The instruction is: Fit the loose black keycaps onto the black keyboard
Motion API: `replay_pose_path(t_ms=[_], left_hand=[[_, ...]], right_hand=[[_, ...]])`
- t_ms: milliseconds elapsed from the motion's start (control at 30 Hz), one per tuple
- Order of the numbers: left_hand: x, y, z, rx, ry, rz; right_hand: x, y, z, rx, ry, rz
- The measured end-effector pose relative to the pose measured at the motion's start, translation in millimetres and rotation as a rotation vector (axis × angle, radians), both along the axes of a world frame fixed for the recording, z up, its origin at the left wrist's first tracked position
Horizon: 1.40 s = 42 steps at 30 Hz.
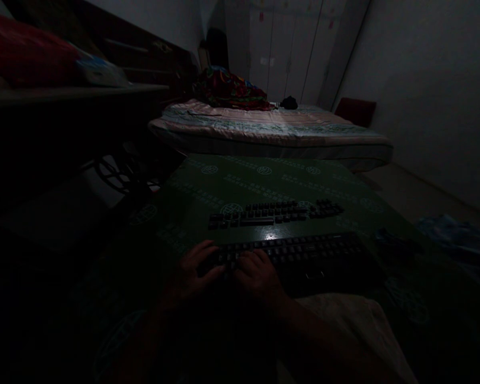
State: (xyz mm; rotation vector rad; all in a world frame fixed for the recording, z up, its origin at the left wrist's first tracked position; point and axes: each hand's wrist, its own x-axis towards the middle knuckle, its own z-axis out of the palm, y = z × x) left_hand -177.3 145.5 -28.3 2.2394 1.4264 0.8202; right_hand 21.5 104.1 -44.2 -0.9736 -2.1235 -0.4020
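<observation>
A black keyboard lies on a green board printed with pale globe marks and lettering. My left hand is at the keyboard's left end, its thumb over the near side and its fingers at the far edge. Close beside it, my right hand bends its fingers together onto the left part of the keys. Whatever may be under those fingertips is hidden in the gloom. Beyond the keyboard, loose black keycaps are laid out in rows like a keyboard layout.
A light cloth sits at the keyboard's near side. Some dark item is right of it. Behind the board stands a bed with a red patterned blanket. At left is a shelf, with a spoked wheel below.
</observation>
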Motion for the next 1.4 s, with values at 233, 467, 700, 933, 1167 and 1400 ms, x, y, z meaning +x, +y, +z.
replay_pose_path(t_ms=[233,467,700,933,1167,1400], left_hand=[[0.7,3.1,-0.9,-0.001,0.002,0.004],[1.3,3.0,-2.2,0.025,-0.005,-0.007],[0.2,4.9,-0.3,0.021,0.002,-0.006],[1.5,5.6,-3.4,0.036,0.0,-0.011],[3.1,5.1,1.6,-0.012,-0.007,-0.006],[3.0,4.7,1.3,-0.004,-0.015,0.013]], right_hand=[[-0.9,0.6,-0.3,-0.001,0.016,-0.017],[-0.8,1.6,1.3,0.01,0.01,0.002],[-0.5,2.0,-0.1,-0.031,-0.017,0.004],[-0.7,2.0,-1.0,-0.054,-0.041,-0.015],[-0.2,4.5,-1.4,-0.024,-0.022,0.002],[-0.4,5.0,-1.6,-0.044,-0.045,0.003]])
